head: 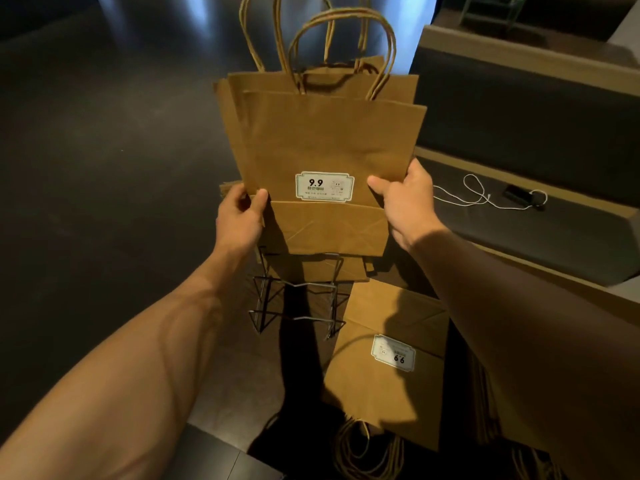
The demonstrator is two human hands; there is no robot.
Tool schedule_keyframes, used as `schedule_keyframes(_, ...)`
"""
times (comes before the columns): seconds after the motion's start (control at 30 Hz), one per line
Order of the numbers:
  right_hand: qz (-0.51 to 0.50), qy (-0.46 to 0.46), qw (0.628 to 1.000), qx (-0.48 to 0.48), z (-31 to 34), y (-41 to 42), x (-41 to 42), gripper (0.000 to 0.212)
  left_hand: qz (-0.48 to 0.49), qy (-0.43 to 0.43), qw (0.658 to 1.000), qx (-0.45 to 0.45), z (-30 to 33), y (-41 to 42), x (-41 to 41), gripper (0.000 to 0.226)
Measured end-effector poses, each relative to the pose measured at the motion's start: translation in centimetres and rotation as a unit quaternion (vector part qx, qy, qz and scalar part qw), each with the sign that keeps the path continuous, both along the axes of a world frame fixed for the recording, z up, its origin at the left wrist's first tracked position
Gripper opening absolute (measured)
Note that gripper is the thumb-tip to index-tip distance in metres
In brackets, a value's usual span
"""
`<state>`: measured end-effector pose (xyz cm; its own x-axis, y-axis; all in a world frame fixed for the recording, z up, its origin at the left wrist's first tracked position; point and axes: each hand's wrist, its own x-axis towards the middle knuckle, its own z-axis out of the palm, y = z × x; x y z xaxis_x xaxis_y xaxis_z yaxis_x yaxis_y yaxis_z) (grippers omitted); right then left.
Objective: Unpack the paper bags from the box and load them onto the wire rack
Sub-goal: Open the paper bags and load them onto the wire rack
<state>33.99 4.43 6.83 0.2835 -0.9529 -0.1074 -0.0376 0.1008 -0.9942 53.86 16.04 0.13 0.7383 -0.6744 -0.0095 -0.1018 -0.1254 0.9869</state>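
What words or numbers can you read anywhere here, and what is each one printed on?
"9.9": white label on the front paper bag held by both hands.
"9.9", seen upside down: label on the bag lying flat.
Smaller print on both labels: too blurred to read.

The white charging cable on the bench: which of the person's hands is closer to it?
Right. The right hand grips the front paper bag's right edge, beside the white cable. The left hand pinches the bag's left edge, on the far side from it.
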Motion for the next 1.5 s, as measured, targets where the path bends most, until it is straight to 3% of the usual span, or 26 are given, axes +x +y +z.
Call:
schedule_keyframes(0.27,-0.015,-0.001,1.000,-0.012,0.1,0.0,0.0,0.029,0.009,-0.013,0.999,-0.030,0.1,-0.6,-0.1,0.016)
schedule_keyframes(0.63,0.038,0.055,0.998,-0.002,-2.3,1.6,0.0,0.033,0.034,0.025,0.995,0.089,-3.8,-0.2,0.5,0.014)
schedule_keyframes(0.77,0.023,0.065,0.997,0.021,-3.7,1.8,0.2,0.031,0.053,0.047,0.996,0.056,-4.6,0.1,0.9,0.015)
schedule_keyframes(0.97,-0.007,0.186,0.982,0.043,-6.6,1.8,0.5,0.028,0.060,0.013,0.998,0.033,-4.8,1.2,2.7,0.034)
schedule_keyframes(1.1,-0.022,0.204,0.977,0.062,-8.2,1.7,-0.2,0.035,0.060,0.002,0.994,0.087,-5.9,1.4,3.0,0.020)
schedule_keyframes(1.17,-0.031,0.206,0.977,0.035,-8.2,1.6,-0.5,0.020,0.063,-0.005,0.994,0.093,-6.0,1.2,3.2,0.008)
schedule_keyframes(1.27,-0.052,0.174,0.983,0.015,-7.8,1.6,-0.9,0.009,0.064,0.030,0.994,0.083,-6.0,0.9,3.4,0.015)
schedule_keyframes(1.37,-0.028,0.226,0.974,0.015,-8.3,1.9,-1.0,0.008,0.075,0.083,0.990,0.084,-5.9,0.4,2.9,0.015)
schedule_keyframes(1.5,-0.052,0.274,0.960,0.030,-9.5,2.2,-1.1,0.014,0.078,0.054,0.988,0.118,-5.6,-0.2,2.9,0.016)
